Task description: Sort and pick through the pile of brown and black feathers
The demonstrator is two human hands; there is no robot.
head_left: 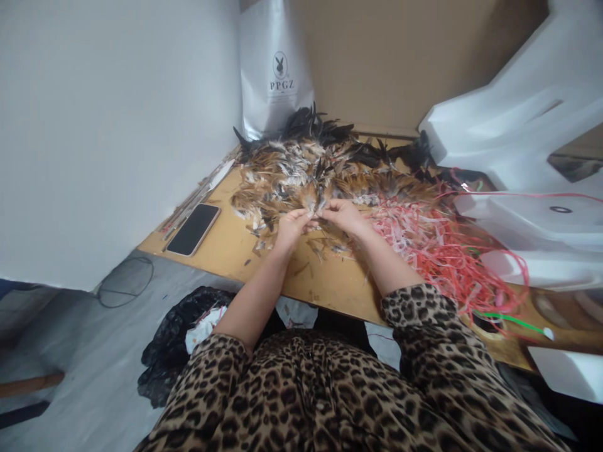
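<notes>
In the head view a heap of brown, white and black feathers covers the back of the wooden table. At the heap's front edge my left hand is closed in a pinch on a small brown feather. Close beside it, nearly touching, my right hand pinches at the feathers' base, its fingertips together. The exact hold of each fingertip is partly hidden. Loose feather bits lie on the wood below both hands. To the right of my right hand spreads a tangle of pink and red ribbon strips.
A phone lies at the table's left. Behind the feathers stands a silver-white bag. A white sewing-machine-like body rises at the right, near a green strip. On the floor sits a black plastic bag.
</notes>
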